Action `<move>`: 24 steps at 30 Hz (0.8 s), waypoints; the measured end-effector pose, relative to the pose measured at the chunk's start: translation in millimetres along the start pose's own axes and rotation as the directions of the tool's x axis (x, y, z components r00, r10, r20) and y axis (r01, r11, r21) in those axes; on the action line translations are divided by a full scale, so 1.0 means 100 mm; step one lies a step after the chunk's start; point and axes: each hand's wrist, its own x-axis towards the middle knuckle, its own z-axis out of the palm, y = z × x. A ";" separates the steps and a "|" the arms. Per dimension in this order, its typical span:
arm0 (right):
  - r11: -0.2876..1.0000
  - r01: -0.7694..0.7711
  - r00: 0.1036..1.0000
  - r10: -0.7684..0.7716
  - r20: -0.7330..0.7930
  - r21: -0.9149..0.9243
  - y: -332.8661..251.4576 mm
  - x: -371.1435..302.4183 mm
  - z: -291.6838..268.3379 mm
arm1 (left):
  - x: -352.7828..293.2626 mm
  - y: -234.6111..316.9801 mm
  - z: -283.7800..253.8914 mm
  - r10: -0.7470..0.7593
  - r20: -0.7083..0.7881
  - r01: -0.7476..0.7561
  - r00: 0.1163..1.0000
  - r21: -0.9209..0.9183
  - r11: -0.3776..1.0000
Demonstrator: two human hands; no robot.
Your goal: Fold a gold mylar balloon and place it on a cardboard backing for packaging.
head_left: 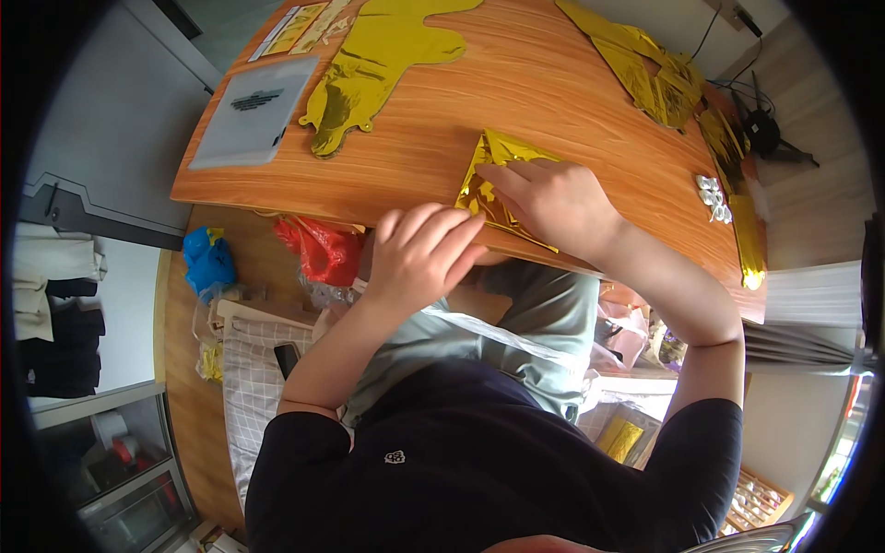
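Well, from the head view, a folded gold foil piece (481, 190) is lying by the near edge of the wooden surface (415, 152). The right hand (553, 196) is bending over it with curled fingers, hiding part of it; whether they are pinching it, I cannot tell. The left hand (419, 251) is sitting half open at its near left corner, thumb standing apart, gripping nothing I can see. Beyond, a lobed gold sheet (378, 69) is lying beside a translucent case (244, 143). On the right, crumpled gold foil (641, 69) is spreading near a black router (761, 132). Below, a red bag (330, 253) is slumping near a blue bag (208, 264).
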 end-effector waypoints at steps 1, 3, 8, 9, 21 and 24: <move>0.999 0.010 1.000 -0.010 0.019 -0.034 0.00 0.02 0.01 | -0.07 0.00 0.02 0.001 0.064 -0.001 0.998 -0.006 1.000; 0.998 0.023 0.999 -0.020 0.043 -0.067 0.00 0.07 0.03 | -0.14 0.02 0.04 -0.013 0.078 0.014 0.997 -0.005 1.000; 0.987 0.114 0.989 -0.101 0.111 -0.112 0.00 0.14 0.06 | -0.19 0.07 0.07 -0.007 0.124 0.000 0.992 0.058 0.998; 0.987 0.117 0.988 -0.105 0.114 -0.111 0.00 0.15 0.06 | -0.21 0.08 0.07 -0.011 0.144 0.000 0.990 0.077 0.997; 0.989 0.116 0.992 -0.111 0.061 -0.089 0.03 0.12 0.10 | -0.24 0.21 0.06 0.036 0.143 -0.060 0.989 0.165 0.984; 0.991 0.115 0.993 -0.112 0.048 -0.067 0.04 0.09 0.08 | -0.25 0.26 0.06 0.032 0.145 -0.065 0.989 0.229 0.971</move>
